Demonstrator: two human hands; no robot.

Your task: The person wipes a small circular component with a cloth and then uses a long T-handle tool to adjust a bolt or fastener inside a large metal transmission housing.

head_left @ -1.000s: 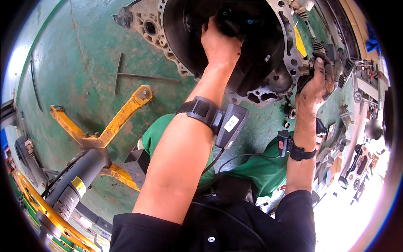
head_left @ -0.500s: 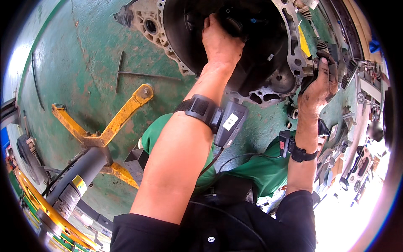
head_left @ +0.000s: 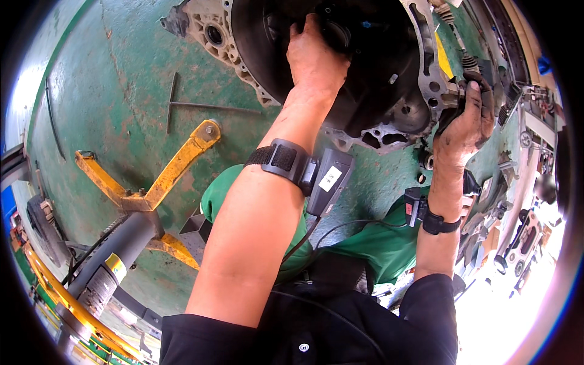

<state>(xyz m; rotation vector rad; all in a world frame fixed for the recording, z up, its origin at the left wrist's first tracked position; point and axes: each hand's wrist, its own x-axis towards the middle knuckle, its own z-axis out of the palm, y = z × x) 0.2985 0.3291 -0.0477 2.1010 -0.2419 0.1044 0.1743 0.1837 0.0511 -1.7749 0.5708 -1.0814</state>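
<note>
A large bell-shaped metal housing [head_left: 377,85], dark inside with a pale perforated rim, fills the top centre. My left hand [head_left: 316,58] reaches inside it beside a round central opening [head_left: 337,36]. Its fingers are curled at that opening; what they hold is hidden in shadow. My right hand [head_left: 467,121], smudged black, is closed around a dark part at the housing's right edge, near a bracket [head_left: 450,97]; that part is mostly covered by the hand. Both wrists wear strapped black devices with cables.
A yellow-legged stand [head_left: 173,170] with a grey cylinder [head_left: 128,246] stands lower left. A T-shaped metal bar [head_left: 216,106] lies on the green floor. Assorted metal parts [head_left: 520,240] crowd the right, and a bellows-booted shaft [head_left: 465,58] lies beyond the housing.
My left hand has shifted slightly left and up inside the housing. My right hand has edged right; the housing's right rim also appears slightly further right.
</note>
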